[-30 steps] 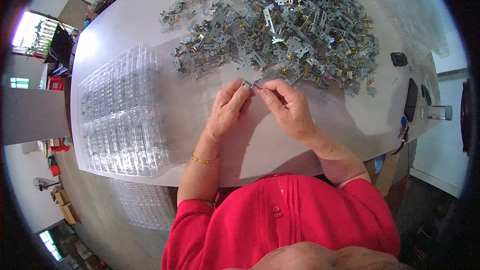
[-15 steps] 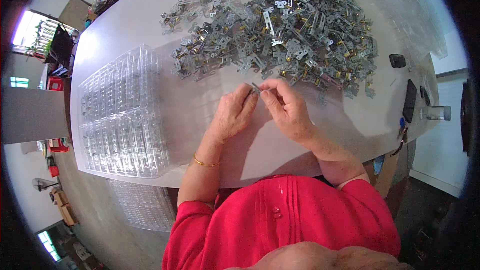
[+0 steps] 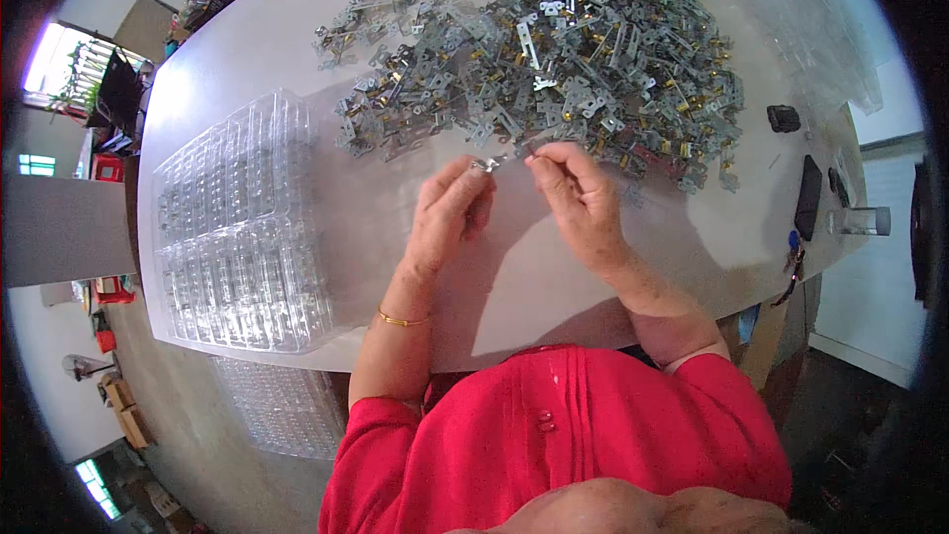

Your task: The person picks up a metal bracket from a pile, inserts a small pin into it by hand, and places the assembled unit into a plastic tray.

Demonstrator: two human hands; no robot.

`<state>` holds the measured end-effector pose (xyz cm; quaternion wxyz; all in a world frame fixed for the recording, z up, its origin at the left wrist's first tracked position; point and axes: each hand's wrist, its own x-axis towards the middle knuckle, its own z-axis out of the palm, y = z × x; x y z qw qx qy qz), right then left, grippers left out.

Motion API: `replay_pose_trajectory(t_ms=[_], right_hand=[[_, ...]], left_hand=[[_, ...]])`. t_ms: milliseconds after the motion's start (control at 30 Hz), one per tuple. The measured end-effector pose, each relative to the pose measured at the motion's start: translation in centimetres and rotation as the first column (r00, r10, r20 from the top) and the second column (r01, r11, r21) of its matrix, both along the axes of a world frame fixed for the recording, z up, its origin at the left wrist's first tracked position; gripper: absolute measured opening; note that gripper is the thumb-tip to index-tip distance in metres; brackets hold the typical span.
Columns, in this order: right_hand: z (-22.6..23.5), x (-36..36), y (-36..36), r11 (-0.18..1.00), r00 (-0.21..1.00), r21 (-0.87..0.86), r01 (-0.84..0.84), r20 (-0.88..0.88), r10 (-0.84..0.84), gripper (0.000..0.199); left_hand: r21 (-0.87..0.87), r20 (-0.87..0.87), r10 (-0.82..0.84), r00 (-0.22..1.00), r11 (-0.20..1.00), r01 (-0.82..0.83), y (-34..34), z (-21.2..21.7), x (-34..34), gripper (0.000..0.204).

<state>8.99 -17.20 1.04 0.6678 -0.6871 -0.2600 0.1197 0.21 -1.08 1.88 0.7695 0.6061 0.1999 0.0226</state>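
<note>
One small metal bracket [image 3: 487, 164] pinched between left hand [image 3: 447, 213] and right hand [image 3: 578, 200] fingertips; heap of brackets [image 3: 554, 49] at twelve o'clock, too many to count.

Small metal part [image 3: 489, 164] pinched between fingertips, mostly covered, shape unreadable. Heap of metal pieces [image 3: 554, 49] too fine to separate. Clear trays [image 3: 242, 227] blurred; far surface [image 3: 297, 20] edge bent, cropped at rim.

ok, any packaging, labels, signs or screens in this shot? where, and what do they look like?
Clear plastic blister trays: left side of the table, stacked, rectangular, many small pockets.
More clear trays: below the table edge, lower left.
Clear plastic sheet or tray: far right of the table, transparent.
Flat black slab, maybe a phone: right edge, screen dark.
No labels or signs that I can make out.
</note>
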Motion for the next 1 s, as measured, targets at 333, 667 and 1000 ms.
replay_pose_trajectory(t_ms=[333, 667, 1000], right_hand=[[-0.7, -0.4, 0.5, 0.993, 0.996, -0.091, -0.069, 0.042, 0.074, 0.011], [-0.4, -0.2, 0.3, 0.991, 0.987, -0.121, -0.054, 0.142, 0.071, 0.009], [-0.1, -0.1, 0.0, 0.978, 0.987, -0.173, -0.113, 0.096, 0.131, 0.01]], left_hand=[[-0.212, 0.094, 0.015, 0.995, 0.977, 0.005, 0.5, -1.2, -0.2, 0.025], [0.176, 0.112, -0.05, 0.992, 0.984, 0.03, 0.9, -0.7, -0.5, 0.033], [0.486, 0.059, -0.141, 0.988, 0.869, 0.095, 0.8, -0.2, -0.7, 0.027]])
